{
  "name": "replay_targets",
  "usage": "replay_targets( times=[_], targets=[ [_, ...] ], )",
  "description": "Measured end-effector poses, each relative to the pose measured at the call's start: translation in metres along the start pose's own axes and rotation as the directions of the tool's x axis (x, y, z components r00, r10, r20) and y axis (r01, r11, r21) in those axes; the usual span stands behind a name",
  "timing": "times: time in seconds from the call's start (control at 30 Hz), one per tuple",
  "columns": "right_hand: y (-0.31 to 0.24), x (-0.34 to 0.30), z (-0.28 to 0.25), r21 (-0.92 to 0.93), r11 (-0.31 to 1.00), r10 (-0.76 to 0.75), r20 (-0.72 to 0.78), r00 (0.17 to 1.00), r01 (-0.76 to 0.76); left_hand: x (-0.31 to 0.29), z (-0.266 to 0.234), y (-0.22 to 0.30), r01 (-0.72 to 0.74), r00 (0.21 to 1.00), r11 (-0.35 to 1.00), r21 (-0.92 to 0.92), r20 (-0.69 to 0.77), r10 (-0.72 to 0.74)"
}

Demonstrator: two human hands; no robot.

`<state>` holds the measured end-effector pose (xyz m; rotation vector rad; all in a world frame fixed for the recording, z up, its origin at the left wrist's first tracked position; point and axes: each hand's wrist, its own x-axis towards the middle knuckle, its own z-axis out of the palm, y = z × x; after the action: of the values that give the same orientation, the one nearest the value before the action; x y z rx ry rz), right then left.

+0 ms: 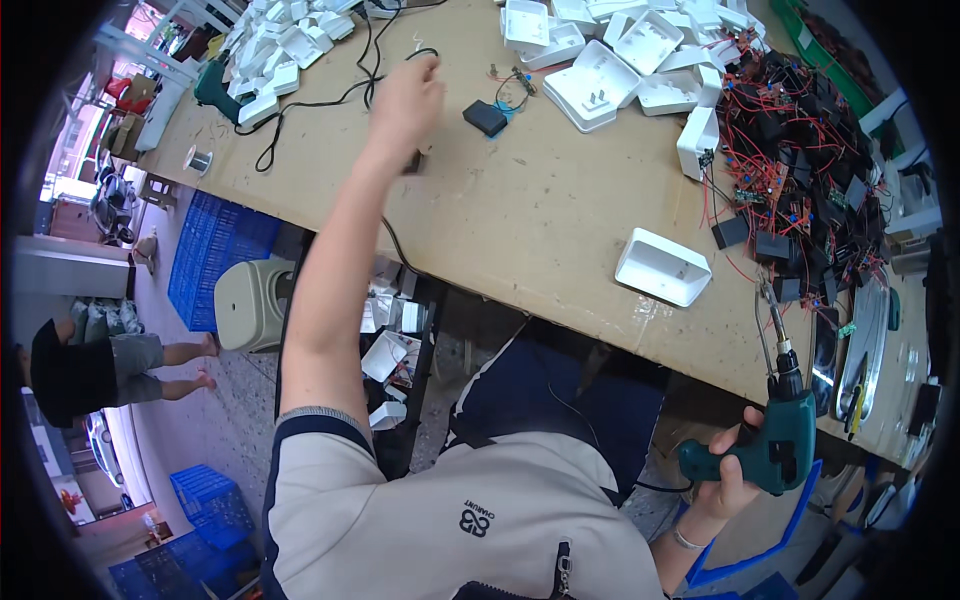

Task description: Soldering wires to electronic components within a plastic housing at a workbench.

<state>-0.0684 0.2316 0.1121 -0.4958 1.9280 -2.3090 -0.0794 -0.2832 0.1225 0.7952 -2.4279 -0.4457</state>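
Observation:
My right hand point(730, 480) is wrapped round the handle of a dark green soldering gun point(790, 440), whose metal tip points up over the table's right front edge. My left hand point(408, 105) is stretched across the table with its fingers curled closed. What lies inside those fingers is hidden, and a black cord point(368, 70) runs beside them. Below the wrist a small dark object point(414, 162) shows in part. To the right of this hand lies a black box with thin wires point(486, 118). An open white plastic case point(663, 268) sits near the front edge.
White cases point(600, 80) are heaped at the back, with another heap point(270, 50) at far left. Red-wired black modules point(780, 170) pile up on the right. A second green tool point(215, 90) and a solder spool point(198, 160) lie left. A person point(90, 365) is beyond the table.

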Motion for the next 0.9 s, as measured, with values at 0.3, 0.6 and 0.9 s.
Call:
replay_targets(
  times=[0.3, 0.6, 0.9],
  targets=[
    [-0.002, 0.007, 0.016, -0.039, 0.999, -0.008, 0.003, 1.0, 0.008, 0.048, 0.004, -0.024, 0.028, 0.926, 0.827, 0.561, 0.297, -0.233],
    [0.008, 0.015, -0.001, -0.582, 0.792, -0.232, -0.006, 0.973, 0.185, 0.015, 0.015, -0.021, 0.062, 0.997, 0.994, 0.092, 0.043, -0.066],
    [0.04, 0.066, -0.019, -0.565, 0.732, -0.377, 0.128, 0.917, 0.38, -0.059, -0.028, 0.032, -0.015, 0.976, 0.275, -0.961, -0.074, -0.207]
  ],
)
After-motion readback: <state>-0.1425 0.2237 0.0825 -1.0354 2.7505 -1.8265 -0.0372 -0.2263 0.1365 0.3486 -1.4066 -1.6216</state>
